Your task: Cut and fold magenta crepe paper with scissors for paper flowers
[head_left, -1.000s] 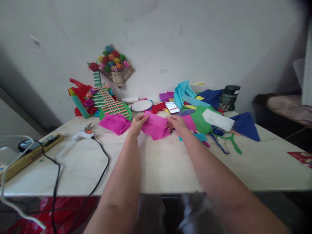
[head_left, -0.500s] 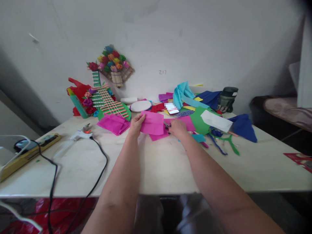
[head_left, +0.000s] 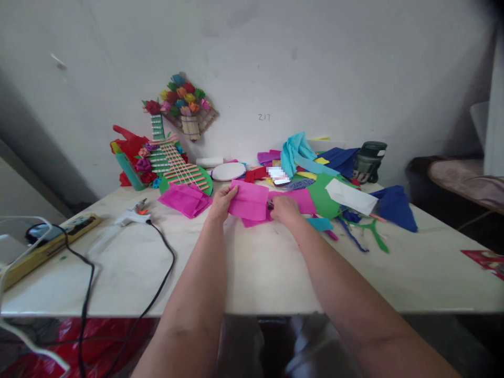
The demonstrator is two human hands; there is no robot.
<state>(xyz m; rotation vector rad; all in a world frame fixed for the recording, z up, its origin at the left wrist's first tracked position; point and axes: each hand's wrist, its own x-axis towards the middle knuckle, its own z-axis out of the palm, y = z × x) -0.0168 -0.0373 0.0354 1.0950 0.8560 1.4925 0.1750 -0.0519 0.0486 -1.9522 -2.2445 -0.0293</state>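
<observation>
light: dim, soft, greyish | table (head_left: 271,268): pale sheen, faint shadows | below table: murky, blurred | beyond table's right end: wall (head_left: 444,113) in shadow | on table: phone (head_left: 282,182) pixelated | edges: wide-angle stretch, dark corner

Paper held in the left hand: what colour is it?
The paper is bright pink, shown best in the head view.

Free table front (head_left: 271,278), black cord (head_left: 174,256) left
</observation>
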